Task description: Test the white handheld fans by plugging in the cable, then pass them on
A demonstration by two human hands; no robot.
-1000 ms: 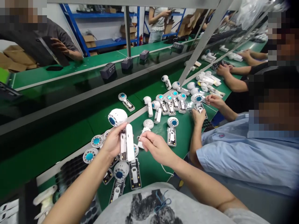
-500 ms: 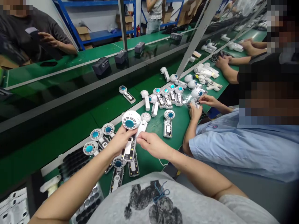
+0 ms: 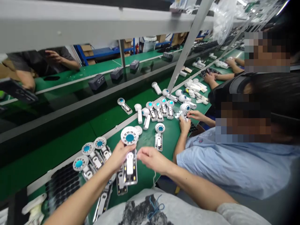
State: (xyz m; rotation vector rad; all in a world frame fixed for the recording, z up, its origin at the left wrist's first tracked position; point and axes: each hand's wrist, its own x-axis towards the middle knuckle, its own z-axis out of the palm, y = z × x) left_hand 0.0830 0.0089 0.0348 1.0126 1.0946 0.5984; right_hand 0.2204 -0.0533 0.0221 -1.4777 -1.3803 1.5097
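My left hand (image 3: 122, 155) grips a white device (image 3: 129, 165) near its neck, below a round slotted head with a blue centre. The device's long body hangs downward, its open face showing a white inner part and small yellow squares. Just right of it, my right hand (image 3: 151, 158) has its fingertips pressed together close to the device's edge; whether anything small is between them is hidden. Similar devices (image 3: 96, 160) lie at the left of my hands, and one more (image 3: 158, 142) lies to the right.
Several white devices (image 3: 158, 110) lie further along the green table (image 3: 145, 140). A black-dotted sheet (image 3: 62, 187) is at lower left. Dark boxes (image 3: 97, 82) stand beyond the metal rail. Beside me on the right, a person in a blue shirt (image 3: 225, 165) works with both hands.
The view has tilted upward and shifted right. The held device hangs more upright, and my right fingers show a small gap from it. Across the table, a person's arms have moved.
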